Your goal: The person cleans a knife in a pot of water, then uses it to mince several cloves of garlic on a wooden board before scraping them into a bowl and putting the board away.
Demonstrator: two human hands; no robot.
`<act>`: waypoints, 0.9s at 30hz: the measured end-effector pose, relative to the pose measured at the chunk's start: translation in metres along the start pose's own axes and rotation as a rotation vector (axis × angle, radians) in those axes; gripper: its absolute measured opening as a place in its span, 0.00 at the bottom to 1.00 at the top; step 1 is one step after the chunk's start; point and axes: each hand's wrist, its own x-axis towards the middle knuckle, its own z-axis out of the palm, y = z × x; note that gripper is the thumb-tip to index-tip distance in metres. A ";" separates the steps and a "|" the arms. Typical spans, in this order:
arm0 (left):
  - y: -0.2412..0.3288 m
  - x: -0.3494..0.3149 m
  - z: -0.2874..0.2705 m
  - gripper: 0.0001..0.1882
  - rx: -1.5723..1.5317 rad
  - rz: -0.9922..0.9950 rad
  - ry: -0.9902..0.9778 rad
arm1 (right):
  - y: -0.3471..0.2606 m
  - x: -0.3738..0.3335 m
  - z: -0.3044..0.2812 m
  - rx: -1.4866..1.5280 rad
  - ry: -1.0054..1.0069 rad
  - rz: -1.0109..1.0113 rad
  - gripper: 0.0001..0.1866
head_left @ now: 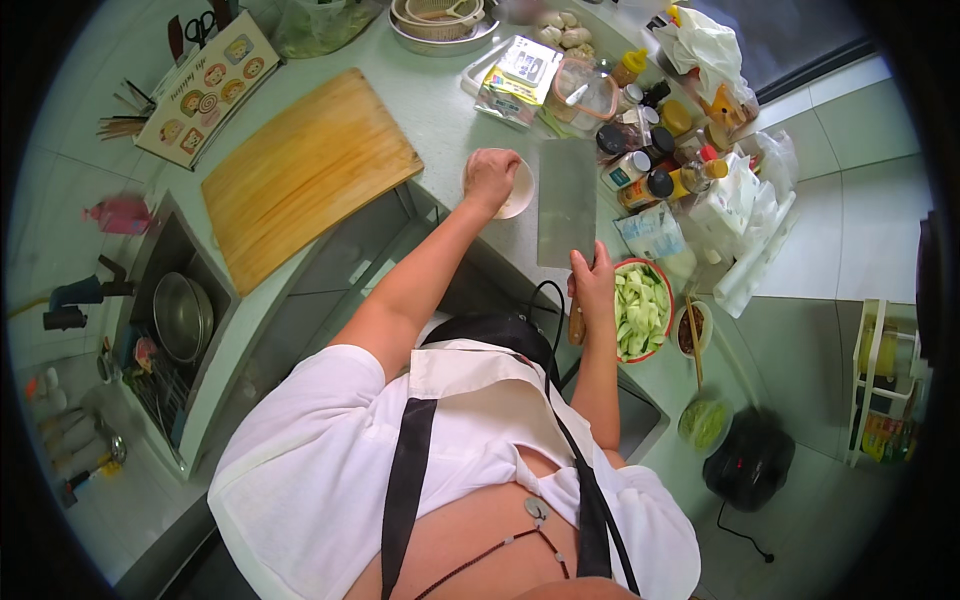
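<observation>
My left hand is over a small white bowl near the counter edge. Its fingers are drawn together inside the rim, and whatever they may hold is hidden. In my right hand is a cleaver, its broad grey blade pointing away from me and its wooden handle partly showing below the fist. The blade lies just right of the bowl, over the counter. Close by my right wrist stands a red-rimmed bowl heaped with pale green cut vegetable pieces.
A wooden cutting board lies at the left, overhanging the counter edge beside the sink. Several jars and bottles crowd the far right. Chopsticks rest across a small bowl. A black cable hangs near my right forearm.
</observation>
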 end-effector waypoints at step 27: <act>0.003 0.012 -0.036 0.08 -1.499 -0.894 0.074 | -0.001 -0.007 -0.004 -0.152 0.043 -0.118 0.07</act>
